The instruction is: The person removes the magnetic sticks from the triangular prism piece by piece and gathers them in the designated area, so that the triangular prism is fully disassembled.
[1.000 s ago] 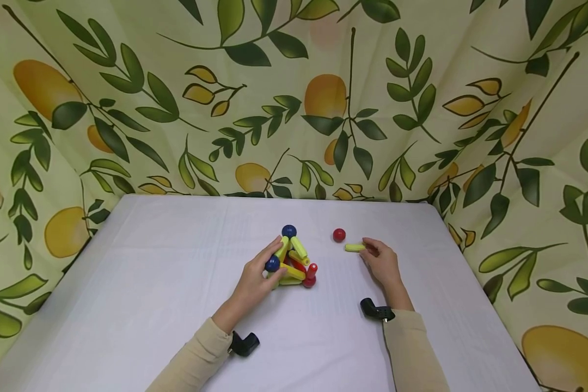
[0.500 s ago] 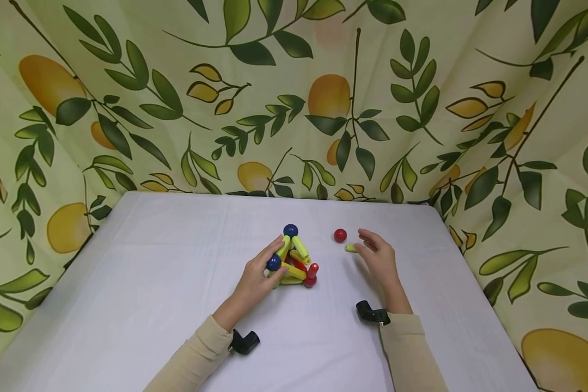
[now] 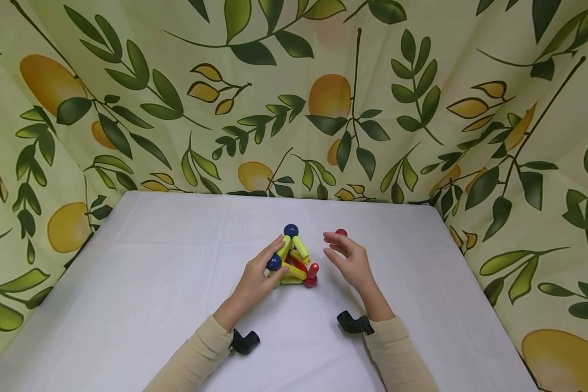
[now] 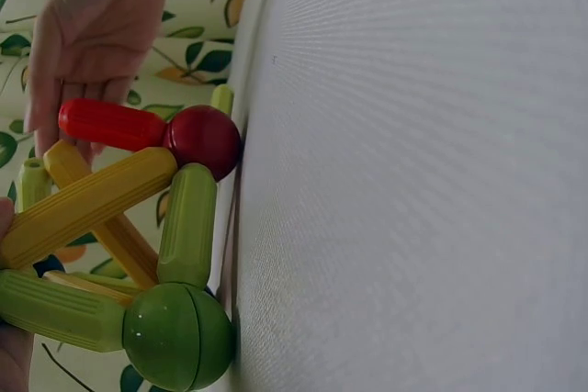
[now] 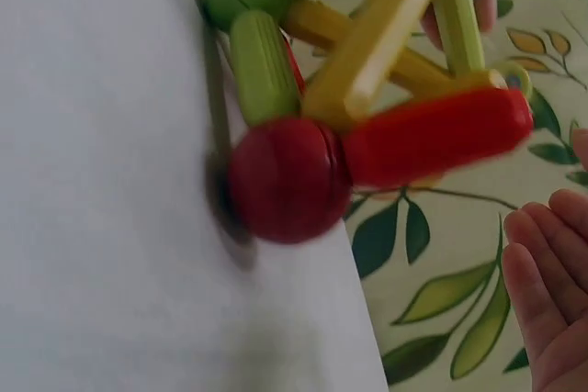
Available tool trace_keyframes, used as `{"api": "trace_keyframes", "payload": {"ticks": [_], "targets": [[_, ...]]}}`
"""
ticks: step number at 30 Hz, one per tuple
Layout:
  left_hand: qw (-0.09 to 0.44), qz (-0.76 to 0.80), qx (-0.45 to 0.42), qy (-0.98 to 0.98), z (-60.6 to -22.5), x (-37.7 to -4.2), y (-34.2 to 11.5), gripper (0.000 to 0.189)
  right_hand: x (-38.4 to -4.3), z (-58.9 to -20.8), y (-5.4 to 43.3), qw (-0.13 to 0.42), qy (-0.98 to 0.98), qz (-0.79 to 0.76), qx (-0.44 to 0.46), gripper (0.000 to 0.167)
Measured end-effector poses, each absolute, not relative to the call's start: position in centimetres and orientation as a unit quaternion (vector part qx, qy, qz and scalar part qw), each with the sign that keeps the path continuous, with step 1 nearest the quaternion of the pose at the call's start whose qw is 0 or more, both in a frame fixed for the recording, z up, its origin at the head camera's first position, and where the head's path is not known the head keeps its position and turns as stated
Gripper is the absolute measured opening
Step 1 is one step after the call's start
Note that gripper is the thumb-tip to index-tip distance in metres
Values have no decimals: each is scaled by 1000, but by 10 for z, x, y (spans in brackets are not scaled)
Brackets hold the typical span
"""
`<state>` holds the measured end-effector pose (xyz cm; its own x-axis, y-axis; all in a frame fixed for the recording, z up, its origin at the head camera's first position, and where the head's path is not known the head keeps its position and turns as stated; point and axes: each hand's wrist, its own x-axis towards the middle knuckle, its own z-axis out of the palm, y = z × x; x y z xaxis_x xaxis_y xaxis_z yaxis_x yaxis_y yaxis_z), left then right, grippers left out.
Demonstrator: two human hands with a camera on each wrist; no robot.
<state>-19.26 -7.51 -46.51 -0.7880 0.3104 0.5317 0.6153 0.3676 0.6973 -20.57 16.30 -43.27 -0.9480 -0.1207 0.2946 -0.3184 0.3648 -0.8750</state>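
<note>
The rod-and-ball structure (image 3: 294,270) rests on the white-covered worktop (image 3: 103,326). The left hand (image 3: 252,280) grips it from the left, thumb and fingers set about the side carrying a blue ball (image 3: 274,263). A red rod (image 3: 313,270) projects upward from the corner red ball (image 3: 310,282) at near right. The right hand (image 3: 353,267), released with fingers extended, is positioned right of the structure, apart from it, partly covering a loose red ball (image 3: 341,232).

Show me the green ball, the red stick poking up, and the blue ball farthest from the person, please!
Green ball (image 4: 178,337): left wrist view, middle of its visible side.
Red stick (image 4: 114,124): left wrist view, halfway along its length.
Farthest blue ball (image 3: 291,231): head view, middle of its visible surface.
</note>
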Motion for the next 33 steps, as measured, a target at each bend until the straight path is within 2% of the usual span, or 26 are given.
{"api": "trace_keyframes", "payload": {"ticks": [5, 9, 14, 21, 28, 33], "targets": [[153, -485, -282, -814, -465, -192, -75, 56, -192, -422, 142, 70, -815, 550, 167, 36], [149, -482, -279, -817, -465, -192, -75, 57, -195, -437, 133, 69, -810, 556, 171, 39], [148, -479, -275, -821, -465, -192, -75, 58, -202, -456, 123, 87, -804, 565, 164, 42], [161, -478, -285, -815, -465, -191, -74, 58, -203, -461, 117, 115, -802, 564, 163, 38], [156, -483, -282, -814, -464, -191, -74, 58, -200, -452, 115, 96, -795, 585, 128, 35], [155, -484, -283, -813, -465, -191, -74, 57, -195, -436, 118, 89, -788, 593, 141, 32]]}}
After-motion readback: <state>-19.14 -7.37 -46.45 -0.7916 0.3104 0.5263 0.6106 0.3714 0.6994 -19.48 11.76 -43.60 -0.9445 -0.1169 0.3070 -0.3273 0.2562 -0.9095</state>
